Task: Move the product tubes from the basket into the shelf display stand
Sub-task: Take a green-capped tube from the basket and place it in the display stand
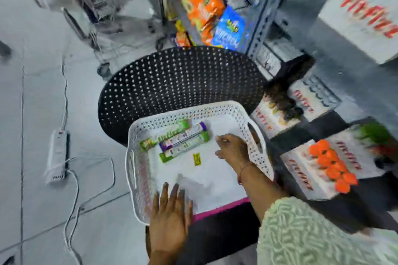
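A white perforated basket (pixel 261 153) sits in front of me, partly on a black perforated chair. Three product tubes lie side by side in its far left part: a green-capped tube (pixel 165 135), a purple-capped tube (pixel 183 136) and another green-capped tube (pixel 184 148). A small yellow-green sachet (pixel 196 159) lies near them. My right hand (pixel 232 149) reaches into the basket just right of the tubes, fingers spread, holding nothing. My left hand (pixel 170 211) rests flat on the basket's near rim. At the right stands the shelf display stand (pixel 301 170), with orange-capped tubes (pixel 331 163) upright in it.
The black perforated chair (pixel 172 84) stands behind the basket. White display boxes with red lettering (pixel 273 118) fill the shelf at right. Orange and blue snack packs (pixel 204 6) hang on a metal rack behind. A white power strip (pixel 57 155) and cables lie on the floor left.
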{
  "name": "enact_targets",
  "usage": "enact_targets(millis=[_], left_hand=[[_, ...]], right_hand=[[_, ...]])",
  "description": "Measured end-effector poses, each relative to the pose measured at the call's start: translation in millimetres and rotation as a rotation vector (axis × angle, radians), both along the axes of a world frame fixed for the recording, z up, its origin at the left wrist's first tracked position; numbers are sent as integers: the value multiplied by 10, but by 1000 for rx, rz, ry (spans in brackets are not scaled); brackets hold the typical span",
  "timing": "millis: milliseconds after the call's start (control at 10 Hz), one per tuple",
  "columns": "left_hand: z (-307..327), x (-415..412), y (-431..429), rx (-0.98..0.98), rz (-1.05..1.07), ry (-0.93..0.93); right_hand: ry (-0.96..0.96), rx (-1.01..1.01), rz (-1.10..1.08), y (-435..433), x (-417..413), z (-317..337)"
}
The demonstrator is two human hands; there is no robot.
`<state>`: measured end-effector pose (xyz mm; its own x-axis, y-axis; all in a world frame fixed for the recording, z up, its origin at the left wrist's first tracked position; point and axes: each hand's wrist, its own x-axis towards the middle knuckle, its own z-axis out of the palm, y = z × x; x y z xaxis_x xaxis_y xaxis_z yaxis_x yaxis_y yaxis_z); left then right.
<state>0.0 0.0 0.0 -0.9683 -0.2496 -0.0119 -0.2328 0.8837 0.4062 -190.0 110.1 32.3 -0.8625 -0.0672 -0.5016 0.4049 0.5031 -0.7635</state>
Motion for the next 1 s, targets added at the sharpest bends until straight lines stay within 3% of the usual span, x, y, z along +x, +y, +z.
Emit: enact_targets(millis=[300,400,500,700,800,900,1000], left_hand=[[-118,26,54,-110,34,66],[-28,13,49,-44,33,19],[-114,68,-53,-5,33,-48],[336,-442,344,96,-57,256],[771,-1029,981,156,-235,466],[1405,-1441,1798,230,-459,568],[1866,-1535,2537,243,-655,583]], right_hand=[[-168,-118,-223,-540,-257,-428],[-299,-365,-347,-379,-145,-189],[-223,-426,-357,-166,34,81],[140,-405,-426,974,213,1558],[332,-294,-441,1686,395,2385],[562,-22,-476,2386,604,3143],[622,226,-410,2904,674,3719]])
